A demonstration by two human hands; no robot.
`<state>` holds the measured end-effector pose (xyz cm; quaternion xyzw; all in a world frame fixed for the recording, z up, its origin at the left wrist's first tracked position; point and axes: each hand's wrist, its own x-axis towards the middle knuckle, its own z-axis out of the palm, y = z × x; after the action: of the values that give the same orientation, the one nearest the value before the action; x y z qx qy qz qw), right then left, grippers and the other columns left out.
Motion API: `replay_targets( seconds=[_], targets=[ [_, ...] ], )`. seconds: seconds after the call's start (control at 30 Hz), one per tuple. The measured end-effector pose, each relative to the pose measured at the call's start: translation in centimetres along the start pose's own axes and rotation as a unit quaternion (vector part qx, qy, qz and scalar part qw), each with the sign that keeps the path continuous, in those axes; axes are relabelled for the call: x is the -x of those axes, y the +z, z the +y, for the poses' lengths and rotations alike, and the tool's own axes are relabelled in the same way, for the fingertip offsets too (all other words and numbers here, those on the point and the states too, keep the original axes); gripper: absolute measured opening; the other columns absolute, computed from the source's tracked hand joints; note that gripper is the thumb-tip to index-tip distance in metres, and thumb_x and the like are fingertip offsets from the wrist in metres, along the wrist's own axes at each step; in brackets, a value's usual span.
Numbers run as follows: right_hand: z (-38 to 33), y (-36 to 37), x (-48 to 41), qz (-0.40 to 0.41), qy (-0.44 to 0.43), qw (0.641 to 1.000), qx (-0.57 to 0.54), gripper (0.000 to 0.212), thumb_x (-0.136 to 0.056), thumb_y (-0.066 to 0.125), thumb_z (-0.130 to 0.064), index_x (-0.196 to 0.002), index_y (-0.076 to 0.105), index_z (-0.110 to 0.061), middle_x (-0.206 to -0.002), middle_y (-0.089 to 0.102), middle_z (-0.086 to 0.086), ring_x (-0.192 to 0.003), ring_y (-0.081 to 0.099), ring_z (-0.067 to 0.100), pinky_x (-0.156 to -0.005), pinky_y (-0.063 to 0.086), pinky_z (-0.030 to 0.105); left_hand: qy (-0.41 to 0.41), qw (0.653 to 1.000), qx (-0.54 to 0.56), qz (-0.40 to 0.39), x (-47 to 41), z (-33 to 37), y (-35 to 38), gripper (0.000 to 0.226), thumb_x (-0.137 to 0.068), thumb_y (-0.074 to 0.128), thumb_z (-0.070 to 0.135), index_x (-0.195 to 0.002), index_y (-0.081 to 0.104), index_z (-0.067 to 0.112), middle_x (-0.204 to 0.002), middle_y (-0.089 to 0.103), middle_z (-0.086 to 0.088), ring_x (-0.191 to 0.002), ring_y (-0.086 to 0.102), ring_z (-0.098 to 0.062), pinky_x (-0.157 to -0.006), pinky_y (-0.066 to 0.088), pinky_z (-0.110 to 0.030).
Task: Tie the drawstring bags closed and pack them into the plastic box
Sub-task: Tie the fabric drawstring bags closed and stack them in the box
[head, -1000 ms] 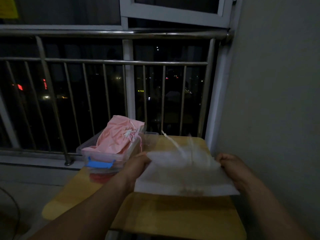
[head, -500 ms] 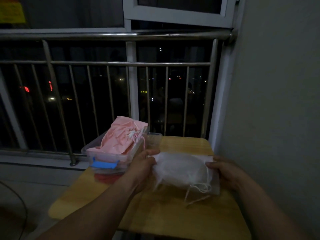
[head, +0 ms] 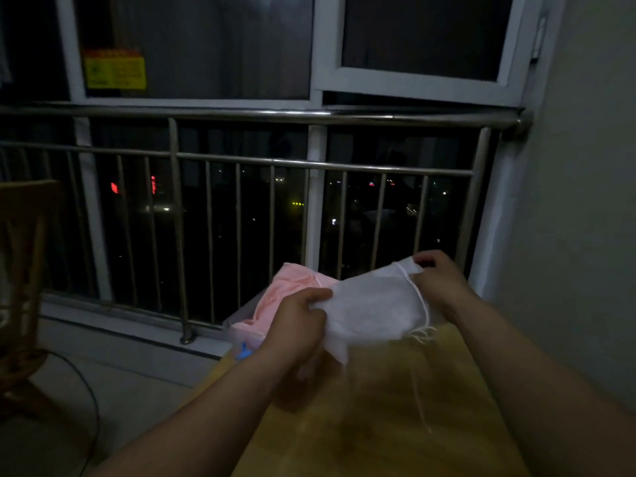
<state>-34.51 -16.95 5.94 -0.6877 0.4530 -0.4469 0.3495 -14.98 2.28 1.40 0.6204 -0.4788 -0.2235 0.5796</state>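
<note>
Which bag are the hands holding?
The white bag, gripped by the left hand and right hand; the pink bag lies in the plastic box.

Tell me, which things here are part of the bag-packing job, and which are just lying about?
Part of the job: white drawstring bag, gripped by the left hand and right hand; pink bag in the plastic box; wooden table as work surface.

Just lying about: wooden chair, floor cable, yellow window sticker, metal railing.
</note>
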Motion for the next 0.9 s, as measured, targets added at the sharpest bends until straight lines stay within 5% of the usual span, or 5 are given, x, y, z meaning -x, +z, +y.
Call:
replay_targets(
  seconds=[0.17,0.33,0.5,0.6,0.9],
  targets=[
    [-6.8,7.3,-4.8,-0.052,-0.072,0.994,0.062,0.010,-0.094,0.066,-0.022,-0.104,0.067,-0.022,-0.107,0.070,0.004,-0.097,0.065,0.021,-0.079,0.048,0.029,0.010,0.995,0.056,0.084,-2.2,-0.6,-4.7,0.048,-0.099,0.048,0.000,-0.140,0.054,0.025,-0.123,0.066,-0.001,-0.105,0.068,-0.012,-0.088,0.060,-0.027],
    [-8.3,15.1,-5.3,-0.269,-0.070,0.950,0.142,0.032,-0.105,0.050,-0.042,-0.104,0.072,-0.018,-0.113,0.071,0.009,-0.102,0.067,0.023,-0.100,0.053,0.045,-0.017,0.983,-0.163,0.084,-4.6,-3.4,-8.0,0.046,-0.099,0.058,0.020,-0.144,0.055,0.012,-0.135,0.062,-0.009,-0.118,0.063,-0.023,-0.098,0.050,-0.031],
    [-2.8,20.9,-4.8,-0.339,-0.125,0.880,0.309,0.055,-0.106,0.036,-0.054,-0.150,0.050,-0.023,-0.155,0.048,0.005,-0.139,0.047,0.024,-0.116,0.035,0.035,0.066,0.805,-0.589,0.032,-4.2,-4.2,-8.8,0.053,-0.099,0.038,0.062,-0.122,0.066,0.023,-0.128,0.049,-0.001,-0.124,0.044,-0.023,-0.103,0.039,-0.041],
    [-0.2,22.3,-7.2,-0.366,-0.125,0.872,0.300,0.062,-0.096,0.032,-0.069,-0.148,0.048,-0.040,-0.153,0.050,-0.004,-0.138,0.049,0.021,-0.115,0.038,0.042,0.156,0.866,-0.475,0.004,-5.1,-4.2,-7.8,0.058,-0.105,0.033,0.052,-0.153,0.038,0.021,-0.159,0.031,-0.002,-0.145,0.030,-0.018,-0.120,0.026,-0.033],
    [-0.5,23.5,-6.1,-0.393,-0.137,0.806,0.421,0.058,-0.107,0.023,-0.059,-0.161,0.024,-0.037,-0.167,0.029,-0.001,-0.148,0.034,0.021,-0.123,0.024,0.035,-0.131,0.815,-0.485,-0.289,-9.0,-6.0,-4.9,0.082,-0.103,0.029,0.068,-0.165,-0.002,0.025,-0.173,0.000,-0.012,-0.156,0.013,-0.039,-0.124,0.015,-0.053]
  ],
)
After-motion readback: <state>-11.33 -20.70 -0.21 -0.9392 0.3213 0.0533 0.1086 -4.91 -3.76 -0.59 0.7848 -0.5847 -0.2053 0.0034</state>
